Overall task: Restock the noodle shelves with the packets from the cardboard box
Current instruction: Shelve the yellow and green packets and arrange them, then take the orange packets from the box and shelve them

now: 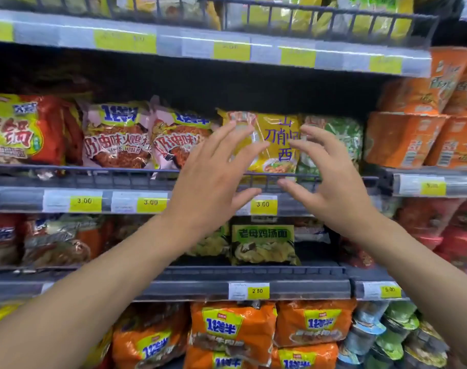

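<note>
A yellow noodle packet (276, 145) with blue characters stands upright on the middle shelf behind the dark wire rail (120, 173). My left hand (211, 177) is raised in front of the packet's left side, fingers spread and empty. To the packet's right, my right hand (325, 179) hovers with fingers spread, holding nothing. Whether either hand touches the packet is unclear. The cardboard box is out of view.
Pink packets (120, 137) and a red-yellow packet (22, 129) fill the shelf to the left, a green packet (336, 139) and orange cups (413, 134) the right. Below stand a green-labelled packet (263, 243) and orange packets (232, 331). Price tags (263, 205) line the shelf edges.
</note>
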